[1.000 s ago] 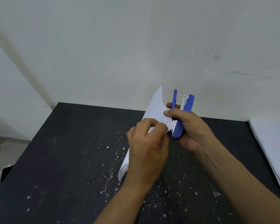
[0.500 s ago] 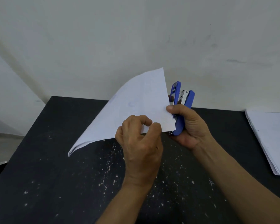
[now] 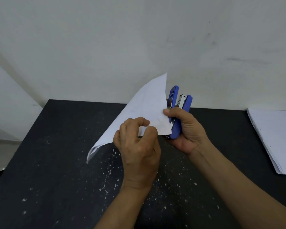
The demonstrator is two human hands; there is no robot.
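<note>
A thin set of white paper sheets (image 3: 139, 109) is held up above the black table, its far corner raised toward the wall. My left hand (image 3: 137, 146) pinches the near edge of the sheets between thumb and fingers. My right hand (image 3: 186, 128) grips a blue stapler (image 3: 180, 113) upright, its jaws pointing up and parted, with metal showing between them. My right thumb presses on the right edge of the sheets, which lies against the stapler's lower end. Whether the sheets sit inside the jaws is hidden.
The black table (image 3: 56, 162) is flecked with white paint spots. A stack of white paper (image 3: 274, 136) lies at the table's right edge. A white wall (image 3: 139, 38) rises right behind the table. The table's left edge drops off to the floor.
The sheets have swung from edge-on to fanned out leftward, then narrowed a little. Both hands and the stapler stay close together in the same spot.
</note>
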